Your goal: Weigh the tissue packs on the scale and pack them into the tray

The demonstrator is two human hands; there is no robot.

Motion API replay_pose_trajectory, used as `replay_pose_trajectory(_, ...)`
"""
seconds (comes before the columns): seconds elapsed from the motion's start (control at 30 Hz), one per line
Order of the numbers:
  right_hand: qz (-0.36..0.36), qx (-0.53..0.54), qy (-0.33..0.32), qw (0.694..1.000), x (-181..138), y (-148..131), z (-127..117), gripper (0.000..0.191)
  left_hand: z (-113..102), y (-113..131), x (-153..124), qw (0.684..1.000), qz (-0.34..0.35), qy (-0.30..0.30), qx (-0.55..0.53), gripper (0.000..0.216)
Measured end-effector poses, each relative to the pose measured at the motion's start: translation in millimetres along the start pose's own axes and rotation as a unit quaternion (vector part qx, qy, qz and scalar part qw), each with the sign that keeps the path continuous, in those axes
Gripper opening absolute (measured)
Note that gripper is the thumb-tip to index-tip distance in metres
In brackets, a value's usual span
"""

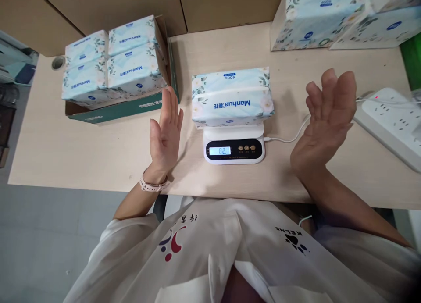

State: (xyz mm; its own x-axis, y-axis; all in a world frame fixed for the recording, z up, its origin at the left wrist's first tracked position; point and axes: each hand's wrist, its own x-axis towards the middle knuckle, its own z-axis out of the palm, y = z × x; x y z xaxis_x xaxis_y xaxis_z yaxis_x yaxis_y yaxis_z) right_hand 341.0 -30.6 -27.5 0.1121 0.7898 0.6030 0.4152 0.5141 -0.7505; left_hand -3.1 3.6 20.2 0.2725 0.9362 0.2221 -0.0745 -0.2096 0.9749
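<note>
Tissue pack lies flat on scale, centre of desk, long side to the person, printed face up. It overhangs the platform on both ends yet sits level, prob. centred so it balances w/o a prop. Display below the pack's front edge is lit and uncovered, reads approx 82.1, unit not legible. Left hand is spread flat, fingers together and pointing away, palm turned toward the pack, just beside its left end, not touching. Right hand is spread too, fingers loosely curled, palm facing in, further off on the right side, also clear. Neither holds anything; my read: both are kept off so nothing bears on the pack while the no. shows. Wristband on left wrist. White cable runs from scale's right side under the right hand toward power strip at desk's right edge. Left rear: open carton w/ four like packs set two by two, filling it snugly. Right rear: more packs, stacked loose. Brown cardboard boxes behind the desk.
</note>
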Motion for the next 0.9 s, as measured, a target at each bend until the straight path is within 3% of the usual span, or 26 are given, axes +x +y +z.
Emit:
replay_pose_trajectory(0.23,0.038,-0.029,0.029,0.998,5.6,-23.6,4.4,0.077,4.3,5.5,0.6,0.997,-0.062,0.010,-0.042,0.085)
replay_pose_trajectory(0.4,0.059,-0.079,0.051,0.994,9.6,-39.5,7.3,0.081,1.8,5.8,1.3,0.997,-0.067,0.018,-0.043,0.086)
replay_pose_trajectory(0.9,0.040,-0.044,0.084,0.995,11.2,-42.5,9.3,0.088,-2.0,1.4,1.0,0.998,-0.056,-0.008,-0.008,0.093)
